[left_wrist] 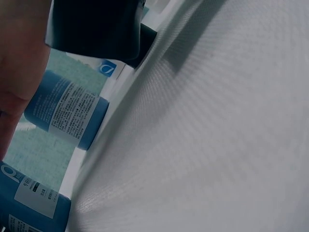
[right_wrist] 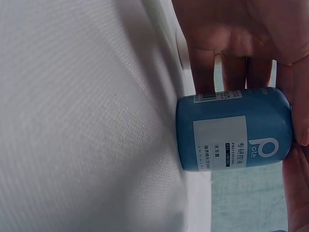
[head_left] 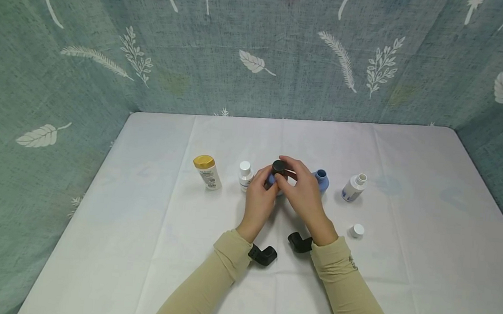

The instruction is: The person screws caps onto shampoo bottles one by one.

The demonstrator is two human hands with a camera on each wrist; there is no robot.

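Presently, gripping a white-labelled blue bottle (right_wrist: 219, 137) around the side with the curled fingers of the left hand (head_left: 258, 205), and pinching a black cap (head_left: 279, 166) over its top between the fingers and thumb of the right hand (head_left: 305, 194). Holding that bottle upright near the middle of the cloth-covered table (head_left: 139, 207), with the base close to the surface; not managing to tell a seated cap from a loose one, because of the fingers around it. Seeing a white-capped bottle (head_left: 245, 179) upright just left of the left hand, and a yellow-capped bottle (head_left: 208, 174) farther left. Seeing on the right an uncapped blue bottle (head_left: 323, 182), partly behind the right hand, then an uncapped white bottle (head_left: 353, 189) farther right. Finding a loose white cap (head_left: 357, 230) on the near side of the latter, well apart from both hands. Wearing long khaki sleeves (head_left: 204, 282) and a black device (head_left: 265, 256) at each wrist. Facing a green-blue curtain (head_left: 197, 62) with white leaf patterns beyond the far edge.
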